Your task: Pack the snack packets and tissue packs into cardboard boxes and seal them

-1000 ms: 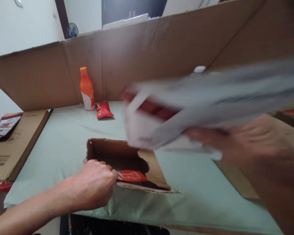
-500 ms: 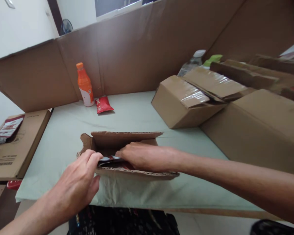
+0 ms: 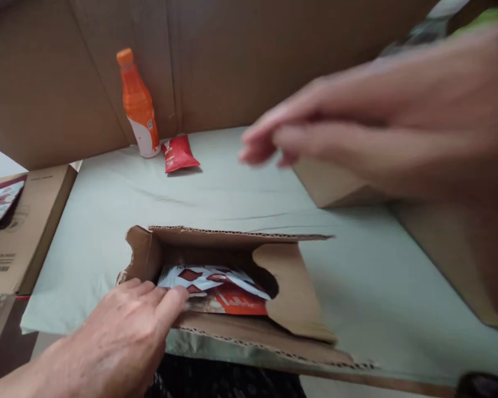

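Observation:
An open cardboard box lies near the front edge of the table, its flaps raised. Inside it are a white packet with dark red diamond shapes and, below that, a red-orange printed packet. At the near left corner of the box, my left hand grips the cardboard, its thumb reaching over the wall beside the packets. My right hand is raised over the right side of the table, apart from the box. It is smeared by motion, with fingers stretched out and nothing visible in them.
An orange bottle and a small red packet stand by the cardboard wall at the back. Larger cardboard boxes sit at right, partly behind my right arm. At left, a flat carton carries a pouch.
My right hand has come out of the box and risen to the upper right. My left hand stays at the box's left end. The view has tilted down and closer.

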`<move>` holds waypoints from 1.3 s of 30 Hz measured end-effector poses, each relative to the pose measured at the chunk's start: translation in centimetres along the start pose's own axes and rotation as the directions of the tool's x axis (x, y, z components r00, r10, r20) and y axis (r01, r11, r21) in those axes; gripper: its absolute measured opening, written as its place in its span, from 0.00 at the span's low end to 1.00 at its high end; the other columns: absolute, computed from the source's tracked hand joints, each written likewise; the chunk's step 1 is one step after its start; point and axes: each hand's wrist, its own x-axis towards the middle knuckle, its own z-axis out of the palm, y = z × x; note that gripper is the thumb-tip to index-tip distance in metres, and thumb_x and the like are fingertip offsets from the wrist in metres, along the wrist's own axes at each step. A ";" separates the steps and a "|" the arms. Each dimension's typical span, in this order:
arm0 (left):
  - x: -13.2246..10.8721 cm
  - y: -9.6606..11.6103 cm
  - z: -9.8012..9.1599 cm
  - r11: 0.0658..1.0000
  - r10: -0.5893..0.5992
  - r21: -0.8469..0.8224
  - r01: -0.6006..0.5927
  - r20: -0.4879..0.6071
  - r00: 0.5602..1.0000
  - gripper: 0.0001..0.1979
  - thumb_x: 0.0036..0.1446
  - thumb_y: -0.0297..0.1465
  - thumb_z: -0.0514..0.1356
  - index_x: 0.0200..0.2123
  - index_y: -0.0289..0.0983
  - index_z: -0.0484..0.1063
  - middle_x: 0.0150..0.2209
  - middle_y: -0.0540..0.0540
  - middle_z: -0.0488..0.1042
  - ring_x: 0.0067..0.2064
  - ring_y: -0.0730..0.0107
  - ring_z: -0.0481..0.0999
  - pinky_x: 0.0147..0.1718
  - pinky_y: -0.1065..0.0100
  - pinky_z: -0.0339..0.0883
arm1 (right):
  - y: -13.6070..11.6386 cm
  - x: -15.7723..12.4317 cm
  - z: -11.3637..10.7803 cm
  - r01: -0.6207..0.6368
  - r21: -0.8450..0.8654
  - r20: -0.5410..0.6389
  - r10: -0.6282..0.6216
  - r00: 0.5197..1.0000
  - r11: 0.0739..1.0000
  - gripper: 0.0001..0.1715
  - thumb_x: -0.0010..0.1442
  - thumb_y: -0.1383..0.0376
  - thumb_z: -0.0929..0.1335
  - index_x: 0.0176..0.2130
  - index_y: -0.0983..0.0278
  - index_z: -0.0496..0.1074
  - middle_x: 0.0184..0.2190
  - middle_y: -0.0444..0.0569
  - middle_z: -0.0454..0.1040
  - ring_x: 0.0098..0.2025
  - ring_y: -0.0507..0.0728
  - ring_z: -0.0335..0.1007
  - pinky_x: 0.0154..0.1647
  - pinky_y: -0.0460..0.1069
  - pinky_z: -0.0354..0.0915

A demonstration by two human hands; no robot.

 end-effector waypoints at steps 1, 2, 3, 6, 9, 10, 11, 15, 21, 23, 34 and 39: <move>0.0 -0.1 -0.2 1.000 0.004 -0.010 -0.004 -0.030 1.000 0.27 0.52 0.17 0.48 0.54 0.36 0.66 0.36 0.45 0.79 0.32 0.61 0.77 0.32 0.62 0.72 | 1.3 2.3 0.3 -0.019 -0.119 -0.046 0.013 0.999 0.993 0.15 0.66 0.56 0.65 0.45 0.53 0.80 0.40 0.46 0.81 0.47 0.61 0.77 0.54 0.59 0.71; 0.0 -0.1 -0.3 1.000 0.014 -0.011 -0.015 -0.060 0.998 0.30 0.51 0.18 0.48 0.58 0.35 0.63 0.37 0.45 0.80 0.32 0.61 0.77 0.31 0.63 0.72 | 2.9 4.6 1.3 -0.032 -0.207 -0.020 0.029 0.999 0.978 0.17 0.65 0.58 0.66 0.50 0.56 0.79 0.46 0.47 0.81 0.51 0.63 0.76 0.58 0.60 0.69; 0.0 -0.2 -0.5 1.000 0.023 -0.005 -0.023 -0.081 0.996 0.34 0.51 0.18 0.48 0.62 0.34 0.59 0.37 0.45 0.80 0.32 0.61 0.78 0.31 0.64 0.72 | 4.8 6.7 2.8 -0.032 -0.257 0.050 0.046 0.998 0.966 0.24 0.64 0.60 0.69 0.58 0.60 0.75 0.55 0.49 0.77 0.57 0.65 0.73 0.62 0.60 0.67; 0.0 -0.5 -0.7 1.000 0.010 -0.008 -0.011 -0.079 0.997 0.46 0.51 0.17 0.48 0.73 0.35 0.41 0.38 0.46 0.82 0.35 0.61 0.80 0.34 0.64 0.73 | 10.5 11.7 9.3 0.038 -0.347 0.295 0.070 0.953 0.937 0.53 0.59 0.54 0.75 0.73 0.66 0.53 0.71 0.61 0.57 0.68 0.73 0.58 0.66 0.63 0.60; 0.2 -0.6 -0.8 0.998 -0.032 -0.060 0.029 -0.045 0.998 0.52 0.49 0.17 0.48 0.76 0.37 0.28 0.40 0.48 0.83 0.37 0.61 0.81 0.36 0.65 0.74 | 14.4 13.6 15.4 0.054 -0.409 0.374 0.113 0.921 0.911 0.61 0.57 0.49 0.75 0.74 0.67 0.48 0.72 0.69 0.50 0.69 0.78 0.50 0.64 0.68 0.57; 0.2 -0.7 -0.8 0.996 -0.041 -0.079 0.038 -0.033 0.999 0.53 0.49 0.17 0.47 0.76 0.38 0.27 0.40 0.48 0.83 0.37 0.61 0.81 0.36 0.65 0.75 | 15.2 13.8 16.9 0.052 -0.435 0.374 0.128 0.919 0.899 0.57 0.58 0.50 0.75 0.73 0.68 0.51 0.72 0.69 0.50 0.69 0.80 0.49 0.63 0.70 0.56; 0.2 -0.7 -0.8 0.995 -0.047 -0.093 0.045 -0.023 0.999 0.52 0.50 0.17 0.47 0.76 0.38 0.26 0.41 0.48 0.83 0.38 0.61 0.81 0.37 0.65 0.75 | 15.8 13.7 17.9 0.053 -0.461 0.362 0.134 0.922 0.886 0.50 0.60 0.52 0.74 0.71 0.68 0.56 0.71 0.69 0.52 0.69 0.80 0.49 0.62 0.70 0.56; 0.3 -0.5 -1.0 0.995 -0.064 -0.079 0.065 0.011 0.998 0.47 0.54 0.18 0.48 0.76 0.40 0.38 0.46 0.46 0.82 0.42 0.62 0.82 0.42 0.65 0.76 | 17.3 12.8 19.0 0.102 -0.521 0.288 0.062 0.956 0.848 0.26 0.72 0.68 0.57 0.64 0.72 0.65 0.65 0.66 0.62 0.63 0.72 0.59 0.56 0.61 0.60; 0.5 -0.2 -0.7 0.994 0.033 0.108 -0.032 -0.008 0.999 0.19 0.57 0.20 0.51 0.47 0.37 0.75 0.56 0.38 0.78 0.52 0.54 0.79 0.45 0.59 0.75 | 17.8 10.0 15.3 0.074 -0.555 0.225 0.064 0.972 0.829 0.25 0.67 0.69 0.60 0.59 0.67 0.72 0.53 0.63 0.76 0.53 0.68 0.70 0.44 0.55 0.65; 0.6 -0.4 -0.2 0.993 0.026 0.115 -0.024 -0.016 1.000 0.16 0.56 0.20 0.53 0.42 0.37 0.76 0.55 0.40 0.80 0.50 0.56 0.80 0.45 0.58 0.75 | 17.9 7.8 13.5 0.057 -0.574 0.193 0.068 0.979 0.817 0.24 0.64 0.70 0.61 0.55 0.63 0.75 0.50 0.58 0.78 0.50 0.65 0.72 0.41 0.54 0.65; 2.2 -0.4 -0.2 0.964 -0.057 0.259 0.059 -0.015 0.998 0.12 0.47 0.27 0.58 0.34 0.33 0.78 0.37 0.36 0.80 0.41 0.50 0.78 0.45 0.48 0.76 | 14.9 2.1 7.3 -0.055 -0.522 0.293 0.239 0.926 0.851 0.26 0.65 0.50 0.62 0.49 0.62 0.78 0.54 0.58 0.78 0.54 0.69 0.72 0.52 0.61 0.65; 2.6 0.0 -1.0 0.964 -0.087 0.257 0.069 0.061 0.994 0.10 0.47 0.29 0.58 0.31 0.34 0.78 0.34 0.37 0.78 0.38 0.50 0.75 0.45 0.47 0.75 | 12.5 5.1 12.7 -0.225 -0.626 0.200 0.433 0.879 0.747 0.37 0.58 0.54 0.70 0.58 0.77 0.70 0.55 0.76 0.73 0.53 0.76 0.72 0.49 0.62 0.65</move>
